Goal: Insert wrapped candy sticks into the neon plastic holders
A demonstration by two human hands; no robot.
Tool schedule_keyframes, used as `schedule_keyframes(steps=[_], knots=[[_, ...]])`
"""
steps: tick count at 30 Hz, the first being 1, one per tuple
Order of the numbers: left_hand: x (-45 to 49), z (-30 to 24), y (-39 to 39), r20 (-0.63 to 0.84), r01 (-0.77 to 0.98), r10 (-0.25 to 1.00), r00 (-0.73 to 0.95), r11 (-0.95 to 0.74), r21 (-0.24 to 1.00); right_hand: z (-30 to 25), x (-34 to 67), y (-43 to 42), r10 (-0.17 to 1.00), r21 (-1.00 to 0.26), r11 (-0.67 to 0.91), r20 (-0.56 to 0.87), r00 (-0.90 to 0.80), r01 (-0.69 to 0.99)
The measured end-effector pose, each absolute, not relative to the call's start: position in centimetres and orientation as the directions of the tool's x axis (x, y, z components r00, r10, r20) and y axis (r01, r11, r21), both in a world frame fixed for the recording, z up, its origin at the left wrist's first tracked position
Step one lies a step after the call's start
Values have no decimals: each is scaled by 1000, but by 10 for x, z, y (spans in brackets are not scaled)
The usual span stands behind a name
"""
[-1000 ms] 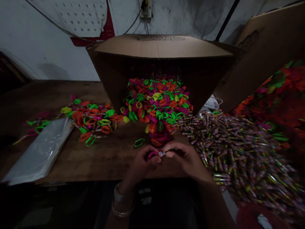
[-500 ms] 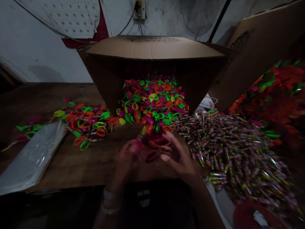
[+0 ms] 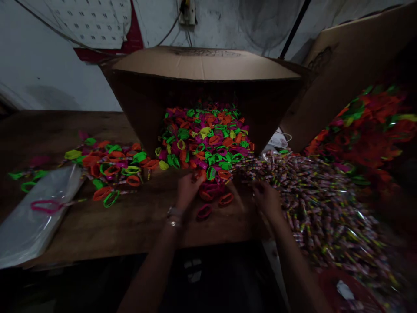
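My left hand [image 3: 189, 191], with a watch on its wrist, is closed at the front of the heap of neon plastic bands [image 3: 208, 139], which look like toy watches. Its fingertips pinch an orange band [image 3: 200, 175]. Below them, a magenta band [image 3: 204, 212] and a red-orange band [image 3: 226, 199] lie on the wooden table. My right hand [image 3: 267, 201] is at the left edge of the pile of wrapped candies [image 3: 319, 204], its fingers bent together; what they hold is hidden. A pink band [image 3: 46, 206] with a candy attached appears over the clear plastic bags [image 3: 42, 234].
A cardboard box [image 3: 205, 67] lies on its side, open towards me, with bands spilling out. More bands with candies lie in a group [image 3: 112, 167] at left. Another box [image 3: 345, 56] and heap of bands [image 3: 365, 134] stand at right. A red container [image 3: 353, 291] sits at lower right.
The pink item has left my left hand and appears at far left over the bags. My left hand has moved up to the orange band; my right hand has moved right to the candies.
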State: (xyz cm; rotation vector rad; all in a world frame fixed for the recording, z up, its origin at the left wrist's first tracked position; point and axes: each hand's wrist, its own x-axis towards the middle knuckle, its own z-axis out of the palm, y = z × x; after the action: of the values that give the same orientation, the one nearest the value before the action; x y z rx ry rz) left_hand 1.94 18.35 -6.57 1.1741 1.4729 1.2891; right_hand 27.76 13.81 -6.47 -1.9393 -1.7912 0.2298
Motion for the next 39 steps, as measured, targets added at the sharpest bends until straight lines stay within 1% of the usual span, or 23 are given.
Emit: schedule_keyframes(steps=[5,8,10,12,15,17,18,19,20,21,22,23,24,25,26,28,30,32,34,35,39], knots=[[40,-62,199,101,188,968,-232,-57,980,-57,266,177,989,-275,12,145,29,961],[27,-60,183,153,168,959,-238,-114,979,-57,264,185,994,-239,14,108,12,971],[17,-58,166,153,140,963,-223,-124,982,-54,267,188,996,-263,21,89,2,965],[9,-57,149,139,95,966,-216,-121,988,-48,269,188,997,-314,30,80,-5,949],[5,-54,130,105,16,970,-221,-104,994,-37,253,175,994,-403,58,110,-14,914],[7,-52,121,70,-12,984,-162,-73,997,-33,227,156,989,-517,109,140,-42,849],[9,-52,118,51,-26,991,-121,-55,998,-33,211,144,985,-602,155,155,-76,784],[11,-51,116,30,-55,995,-91,-35,998,-35,194,131,979,-816,204,175,-104,540],[14,-52,113,8,-107,997,-80,-16,994,-37,176,119,978,-940,205,186,-92,273],[17,-52,111,-19,-180,996,-89,3,984,-41,160,109,985,-983,173,171,-32,65],[20,-53,109,-55,-265,993,-107,25,964,-44,147,100,991,-986,132,130,22,-104],[22,-53,107,-97,-351,988,-121,49,935,-48,136,93,994,-970,99,84,74,-223],[24,-53,104,-140,-429,982,-126,73,900,-52,128,88,993,-953,68,36,114,-296],[26,-52,102,-176,-492,978,-115,98,865,-54,124,84,991,-943,46,1,136,-331],[27,-52,100,-206,-539,974,-95,123,833,-56,123,81,989,-943,37,-13,149,-331],[28,-49,97,-244,-583,969,-42,174,794,-54,129,78,987,-967,62,23,157,-246],[25,-47,95,-243,-582,970,1,198,789,-47,142,78,979,-985,150,135,155,-89],[22,-46,93,-224,-554,974,46,212,805,-35,158,80,957,-964,255,263,122,81],[17,-45,93,-198,-513,975,96,219,830,-21,172,82,939,-922,332,344,27,200],[16,-44,92,-189,-485,975,119,224,845,-15,178,84,933,-905,357,358,-39,231],[11,-42,89,-162,-362,967,198,225,905,-1,192,92,905,-883,389,313,-288,264]])
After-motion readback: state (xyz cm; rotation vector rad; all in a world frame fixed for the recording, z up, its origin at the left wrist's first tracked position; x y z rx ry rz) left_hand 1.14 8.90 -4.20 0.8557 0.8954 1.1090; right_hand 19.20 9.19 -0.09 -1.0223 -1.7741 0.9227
